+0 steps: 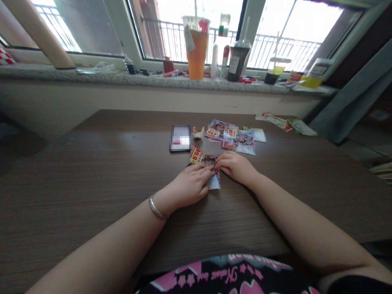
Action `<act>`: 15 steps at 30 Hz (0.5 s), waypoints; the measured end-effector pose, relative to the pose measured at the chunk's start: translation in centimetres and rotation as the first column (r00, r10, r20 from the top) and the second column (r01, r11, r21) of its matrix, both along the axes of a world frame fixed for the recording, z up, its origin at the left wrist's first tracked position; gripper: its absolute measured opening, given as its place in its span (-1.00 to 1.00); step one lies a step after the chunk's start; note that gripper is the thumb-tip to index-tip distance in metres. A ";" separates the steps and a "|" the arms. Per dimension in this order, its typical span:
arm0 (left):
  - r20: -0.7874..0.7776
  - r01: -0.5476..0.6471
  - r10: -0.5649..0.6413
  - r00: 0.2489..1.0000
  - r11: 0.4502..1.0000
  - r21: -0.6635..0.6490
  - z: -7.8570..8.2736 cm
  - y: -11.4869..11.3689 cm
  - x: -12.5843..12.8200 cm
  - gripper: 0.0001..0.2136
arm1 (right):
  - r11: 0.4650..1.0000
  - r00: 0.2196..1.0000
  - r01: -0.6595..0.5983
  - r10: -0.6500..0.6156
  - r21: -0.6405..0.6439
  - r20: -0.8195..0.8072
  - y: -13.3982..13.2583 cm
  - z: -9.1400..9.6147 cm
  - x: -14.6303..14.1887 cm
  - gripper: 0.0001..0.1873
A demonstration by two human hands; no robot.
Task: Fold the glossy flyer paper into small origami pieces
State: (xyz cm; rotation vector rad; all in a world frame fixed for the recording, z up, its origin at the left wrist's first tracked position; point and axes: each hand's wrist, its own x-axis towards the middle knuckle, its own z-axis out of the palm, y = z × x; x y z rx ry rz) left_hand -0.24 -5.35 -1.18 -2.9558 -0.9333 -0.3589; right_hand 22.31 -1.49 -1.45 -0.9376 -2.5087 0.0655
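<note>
A printed paper flyer point(214, 182) with a yellow price patch lies on the brown table in front of me. Pressing down on its left and middle part is my left hand point(191, 183), its fingers stretched out flat. My right hand point(234, 166) is at the flyer's right edge, thumb and fingers closed together on the paper. The two hands' fingertips nearly meet there, and they hide part of the sheet. Just beyond sit a small folded paper piece point(198, 132) and a phone-like device point(180, 138) with a blurred screen.
More flyers point(241, 143) lie overlapping behind my right hand. Paper strips point(278, 121) rest at the table's far right. On the windowsill point(147, 80) stand an orange drink cup point(197, 53), a dark drink cup point(237, 61), a yellow-lidded container point(315, 75) and several small items.
</note>
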 end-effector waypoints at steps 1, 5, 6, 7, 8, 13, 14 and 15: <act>0.001 -0.002 0.002 1.000 1.000 -0.003 0.0 0.0 0.0 -0.62 | 1.000 1.000 0.003 -0.003 -0.003 -0.014 0.1 -0.1 0.0 -0.80; 0.008 -0.022 0.023 1.000 1.000 -0.022 -0.2 0.0 0.0 -0.61 | 1.000 0.996 -0.016 0.015 -0.018 -0.088 0.3 -0.4 0.0 -0.84; 0.006 -0.026 0.026 1.000 0.999 -0.027 -0.2 0.0 0.0 -0.61 | 0.999 0.994 -0.024 0.021 -0.026 -0.112 0.4 -0.5 0.0 -0.86; 0.002 -0.027 0.027 1.000 0.999 -0.032 -0.2 0.0 0.0 -0.60 | 0.999 0.991 -0.033 0.028 -0.034 -0.134 0.5 -0.5 0.1 -0.87; -0.002 -0.027 0.027 1.000 0.999 -0.034 -0.2 0.0 0.0 -0.59 | 0.998 0.988 -0.040 0.033 -0.039 -0.152 0.5 -0.5 0.1 -0.88; -0.017 -0.004 0.004 1.000 1.000 -0.005 0.0 0.0 0.0 -0.59 | 1.000 0.979 0.020 -0.020 -0.002 -0.203 0.8 -0.9 0.0 -0.86; -0.015 -0.001 0.001 1.000 1.000 0.001 0.0 0.0 0.0 -0.59 | 0.999 0.977 0.045 -0.044 -0.001 -0.210 0.8 -1.0 0.0 -0.87; -0.011 0.001 -0.001 1.000 1.000 0.004 0.1 -0.1 0.0 -0.60 | 0.998 0.974 0.067 -0.067 -0.008 -0.218 0.9 -1.1 0.0 -0.88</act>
